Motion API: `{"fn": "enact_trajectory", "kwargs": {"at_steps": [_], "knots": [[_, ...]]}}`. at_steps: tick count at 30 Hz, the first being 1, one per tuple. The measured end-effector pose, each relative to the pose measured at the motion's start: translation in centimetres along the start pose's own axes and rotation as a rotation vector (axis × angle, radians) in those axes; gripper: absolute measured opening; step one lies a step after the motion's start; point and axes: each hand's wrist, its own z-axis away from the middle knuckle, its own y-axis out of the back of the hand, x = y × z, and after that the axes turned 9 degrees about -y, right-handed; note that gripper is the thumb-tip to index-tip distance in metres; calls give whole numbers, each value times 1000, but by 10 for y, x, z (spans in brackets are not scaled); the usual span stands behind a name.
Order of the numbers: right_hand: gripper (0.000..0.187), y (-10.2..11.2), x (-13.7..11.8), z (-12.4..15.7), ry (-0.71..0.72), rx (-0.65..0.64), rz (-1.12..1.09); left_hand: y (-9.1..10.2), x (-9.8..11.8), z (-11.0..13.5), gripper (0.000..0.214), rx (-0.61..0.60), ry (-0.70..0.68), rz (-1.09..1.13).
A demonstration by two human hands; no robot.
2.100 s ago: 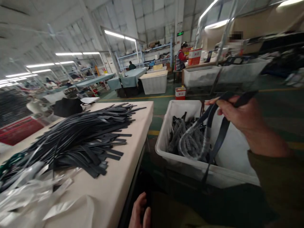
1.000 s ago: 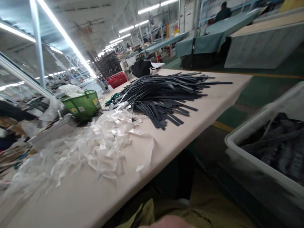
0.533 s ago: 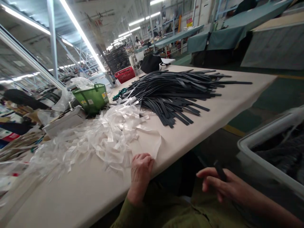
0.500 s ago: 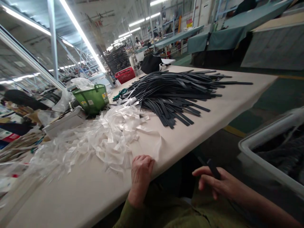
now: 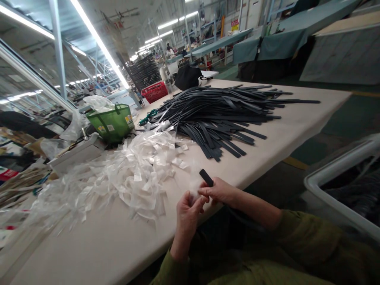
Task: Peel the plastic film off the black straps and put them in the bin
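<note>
Close to the table's front edge, my left hand (image 5: 190, 211) is closed in a pinch around a thin, translucent plastic strip (image 5: 194, 184), which is blurred. My right hand (image 5: 221, 192) meets it there, shut on a flat black strap (image 5: 206, 177) whose end sticks up past the fingers; the rest trails below the hand, partly hidden. Its fingertips touch or nearly touch the plastic and my left hand. Beyond my hands lies a heap of black straps (image 5: 208, 111). Crumpled clear plastic strips (image 5: 136, 170) are piled to the left.
The pale table (image 5: 89, 245) runs diagonally across. A green bag (image 5: 111, 124), a red basket (image 5: 154, 92) and a black bag (image 5: 188, 77) stand behind the piles. A white-rimmed bin (image 5: 335, 166) with dark material is at right. A cardboard box (image 5: 75, 154) sits at left.
My right hand has risen from below the table edge and moved left with the black strap, joining my left hand. My left hand has turned and lifted, now pinching the plastic strip.
</note>
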Motion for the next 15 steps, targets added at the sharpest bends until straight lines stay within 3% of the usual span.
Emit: {"fn": "enact_trajectory", "kwargs": {"at_steps": [3,9,15], "knots": [[20,6,-6,-4,24,62,71,7,-3,1,38,-34,27,112],[13,36,-25,-14,41,208,246,12,-7,-3,36,-100,220,270],[10,101,-48,-12,89,642,393,7,-2,-8,39,-26,289,444]]}}
